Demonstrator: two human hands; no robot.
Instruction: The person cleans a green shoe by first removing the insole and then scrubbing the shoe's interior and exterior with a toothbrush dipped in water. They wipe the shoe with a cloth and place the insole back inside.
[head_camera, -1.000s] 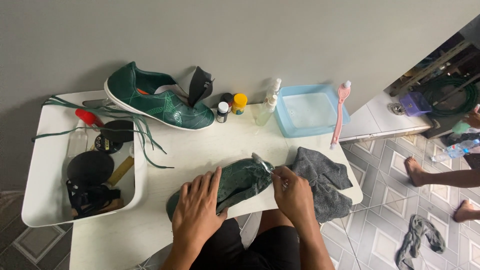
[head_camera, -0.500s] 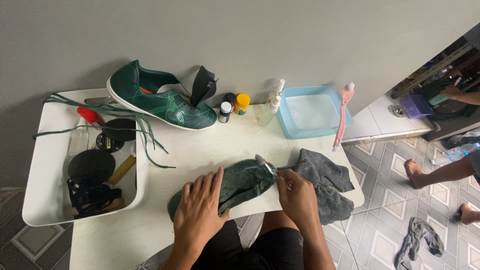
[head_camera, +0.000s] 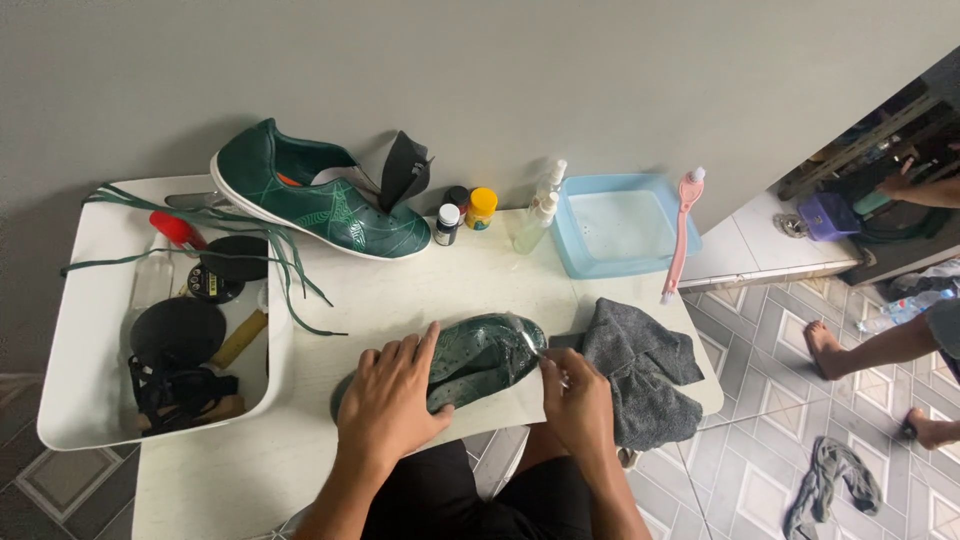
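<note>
A dark green shoe (head_camera: 478, 358) lies on its side on the white table (head_camera: 450, 285), toe toward the right. My left hand (head_camera: 395, 400) presses flat on its heel half. My right hand (head_camera: 578, 400) grips a small brush whose pale head touches the shoe's toe; most of the brush is hidden in my fist. A crumpled grey cloth (head_camera: 645, 368) lies just right of my right hand.
A second green shoe (head_camera: 315, 200) stands at the back with loose green laces (head_camera: 270, 255). Small bottles (head_camera: 465, 215), a spray bottle (head_camera: 538, 210), a light blue basin (head_camera: 620, 225) and a pink brush (head_camera: 680, 235) line the back. A white tray (head_camera: 75, 300) holds supplies. Another person's legs (head_camera: 880, 350) stand right.
My hands and the shoe stay almost in place; the right hand has shifted slightly against the toe. The other person at the right has moved their legs.
</note>
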